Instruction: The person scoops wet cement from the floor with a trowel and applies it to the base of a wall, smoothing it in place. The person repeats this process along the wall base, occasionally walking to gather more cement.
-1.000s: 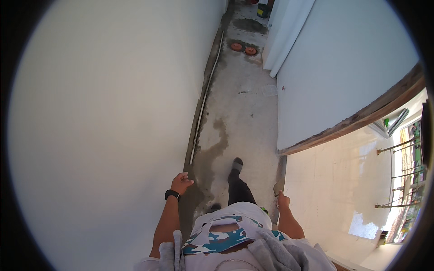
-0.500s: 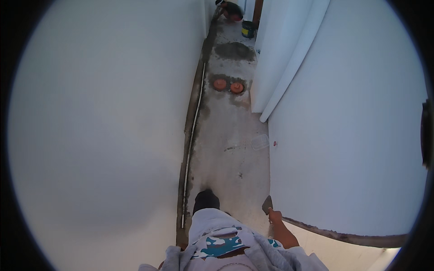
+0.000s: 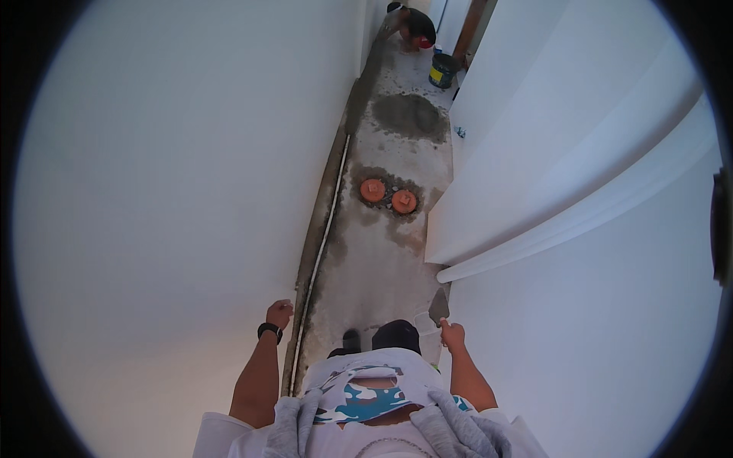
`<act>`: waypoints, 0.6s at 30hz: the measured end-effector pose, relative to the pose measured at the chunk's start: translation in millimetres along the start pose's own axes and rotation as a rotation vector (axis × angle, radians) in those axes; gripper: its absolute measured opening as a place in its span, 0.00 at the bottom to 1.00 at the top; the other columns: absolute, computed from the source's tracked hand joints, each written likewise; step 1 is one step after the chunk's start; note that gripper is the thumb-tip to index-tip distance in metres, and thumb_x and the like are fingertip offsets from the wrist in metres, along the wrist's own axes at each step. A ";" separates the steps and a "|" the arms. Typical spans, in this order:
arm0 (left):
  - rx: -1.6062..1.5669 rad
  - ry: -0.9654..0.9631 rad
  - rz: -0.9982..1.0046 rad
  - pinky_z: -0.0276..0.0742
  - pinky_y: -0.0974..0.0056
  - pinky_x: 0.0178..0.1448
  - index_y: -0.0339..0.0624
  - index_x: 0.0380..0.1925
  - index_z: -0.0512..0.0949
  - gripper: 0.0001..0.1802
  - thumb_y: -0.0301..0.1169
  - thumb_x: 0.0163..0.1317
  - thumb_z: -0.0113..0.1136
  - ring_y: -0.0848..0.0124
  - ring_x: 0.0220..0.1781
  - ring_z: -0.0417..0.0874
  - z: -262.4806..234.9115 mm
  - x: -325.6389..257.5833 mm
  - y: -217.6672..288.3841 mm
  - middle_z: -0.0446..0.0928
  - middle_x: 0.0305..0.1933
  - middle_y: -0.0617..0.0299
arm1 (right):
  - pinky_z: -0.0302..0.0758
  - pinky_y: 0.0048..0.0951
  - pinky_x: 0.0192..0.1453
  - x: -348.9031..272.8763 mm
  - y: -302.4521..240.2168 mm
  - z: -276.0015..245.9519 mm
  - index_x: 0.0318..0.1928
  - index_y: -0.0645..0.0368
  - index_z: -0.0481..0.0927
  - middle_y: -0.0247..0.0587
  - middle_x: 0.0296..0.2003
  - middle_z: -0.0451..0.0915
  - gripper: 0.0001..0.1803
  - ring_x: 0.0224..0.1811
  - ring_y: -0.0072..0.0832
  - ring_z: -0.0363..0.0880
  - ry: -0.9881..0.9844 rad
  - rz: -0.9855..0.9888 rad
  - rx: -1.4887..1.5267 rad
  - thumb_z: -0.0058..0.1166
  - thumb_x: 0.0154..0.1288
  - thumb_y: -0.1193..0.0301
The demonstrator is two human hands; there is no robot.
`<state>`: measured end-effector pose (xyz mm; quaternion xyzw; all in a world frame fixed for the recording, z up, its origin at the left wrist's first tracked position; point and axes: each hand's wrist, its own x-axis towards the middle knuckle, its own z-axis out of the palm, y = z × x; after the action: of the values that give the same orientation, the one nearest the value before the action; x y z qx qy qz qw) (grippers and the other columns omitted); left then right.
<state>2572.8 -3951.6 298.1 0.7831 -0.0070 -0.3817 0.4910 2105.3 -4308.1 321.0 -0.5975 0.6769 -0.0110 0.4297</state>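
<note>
My right hand [image 3: 452, 334] is closed round the handle of a trowel [image 3: 439, 307], its grey pointed blade aimed ahead along the floor. Partly behind the trowel lies a clear plastic tray [image 3: 424, 322] on the concrete. On the other side, my left hand [image 3: 280, 314], with a dark band on the wrist, hangs close to the left wall. Its fingers are curled in, and what they hold, if anything, is too small to make out.
A thin white pipe [image 3: 330, 206] runs along a channel by the left wall. Two orange round caps [image 3: 404, 201] sit in the floor ahead, before a dark wet patch [image 3: 411, 116]. Beyond are a bucket [image 3: 442, 70] and a crouching person [image 3: 416, 29]. A white pipe [image 3: 534, 248] leans at right.
I have moved forward along the passage; the orange caps, the tray and the bucket are nearer. My left hand has come into view. The trowel stays in my right hand.
</note>
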 end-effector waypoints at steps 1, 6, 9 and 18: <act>-0.039 -0.031 0.092 0.78 0.66 0.45 0.38 0.56 0.80 0.20 0.33 0.66 0.61 0.72 0.41 0.83 10.7 28.9 71.8 0.84 0.41 0.62 | 0.73 0.37 0.19 24.1 -30.3 -1.9 0.27 0.66 0.79 0.44 0.19 0.78 0.26 0.18 0.33 0.78 0.009 -0.039 0.021 0.62 0.66 0.52; -0.031 -0.032 0.378 0.77 0.68 0.48 0.42 0.56 0.79 0.18 0.35 0.69 0.59 0.75 0.45 0.84 59.6 121.5 272.0 0.84 0.45 0.66 | 0.73 0.35 0.19 139.5 -156.9 -8.9 0.29 0.64 0.79 0.41 0.21 0.79 0.20 0.18 0.29 0.77 -0.241 -0.018 0.224 0.66 0.64 0.58; -0.154 0.039 0.259 0.77 0.68 0.48 0.41 0.55 0.80 0.17 0.33 0.68 0.60 0.75 0.45 0.84 90.5 161.1 263.3 0.84 0.45 0.64 | 0.72 0.35 0.19 214.5 -230.0 -15.3 0.29 0.65 0.80 0.41 0.21 0.79 0.20 0.17 0.30 0.77 -0.349 0.027 -0.022 0.66 0.65 0.59; 0.202 -0.144 -0.850 0.80 0.65 0.37 0.36 0.44 0.82 0.11 0.28 0.65 0.57 0.71 0.33 0.85 171.6 90.0 110.2 0.84 0.33 0.57 | 0.69 0.40 0.17 410.9 -434.5 -26.9 0.22 0.63 0.76 0.46 0.19 0.77 0.29 0.16 0.33 0.76 -0.307 0.053 -0.115 0.63 0.65 0.49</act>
<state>2572.9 -4174.4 291.4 0.7319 0.2441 -0.6007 0.2096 2470.9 -4781.9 333.9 -0.5978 0.6183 0.1302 0.4933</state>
